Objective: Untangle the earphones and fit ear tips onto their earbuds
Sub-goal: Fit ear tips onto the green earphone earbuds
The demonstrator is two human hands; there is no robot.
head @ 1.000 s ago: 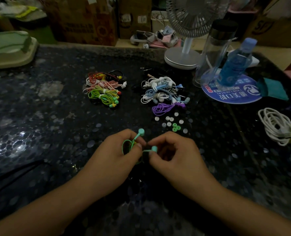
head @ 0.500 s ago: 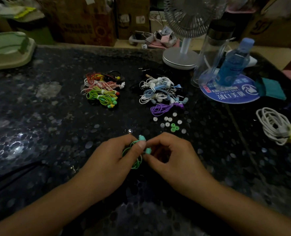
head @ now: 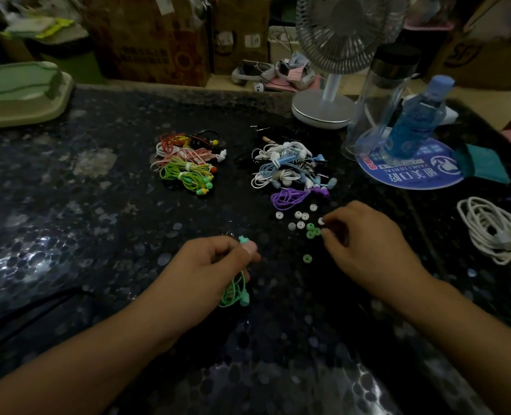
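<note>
Left hand [head: 206, 265] grip around green earphones [head: 236, 290], right hand [head: 365, 247] fingertips among ear tips [head: 303, 224]; "YAMEI DENTAL" disc [head: 410, 172] behind.

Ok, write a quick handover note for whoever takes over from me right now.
Left hand grips the mint green earphones; one earbud pokes up past the thumb, tip not yet on.
Right hand has its fingertips at the loose ear tips, at a white one; whether it is pinched is unclear.
One green tip lies apart, nearer you.
Left: fit tips, then work through the blue and white pile.
</note>
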